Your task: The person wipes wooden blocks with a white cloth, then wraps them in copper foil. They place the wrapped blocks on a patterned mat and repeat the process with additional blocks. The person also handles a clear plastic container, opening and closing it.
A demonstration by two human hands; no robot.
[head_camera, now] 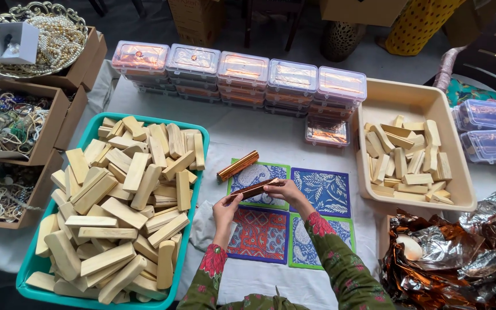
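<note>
My left hand (225, 209) and my right hand (285, 189) together hold a bar wrapped in copper-coloured foil (254, 189), one hand at each end, just above patterned cloth squares (320, 193) on the white table. A second foil-wrapped bar (237, 166) lies on the table just beyond, apart from both hands. To my left a teal tray (197, 136) is heaped with pale wooden blocks (123, 212). A beige tray (417, 97) on the right holds more such blocks (410, 166).
Stacked clear lidded boxes (242, 69) with foil-wrapped contents line the back of the table; more (486, 129) sit at far right. Crumpled copper foil sheets (460, 258) lie at lower right. Cardboard boxes of beads (10, 123) and a pearl-filled dish (53, 40) stand at left.
</note>
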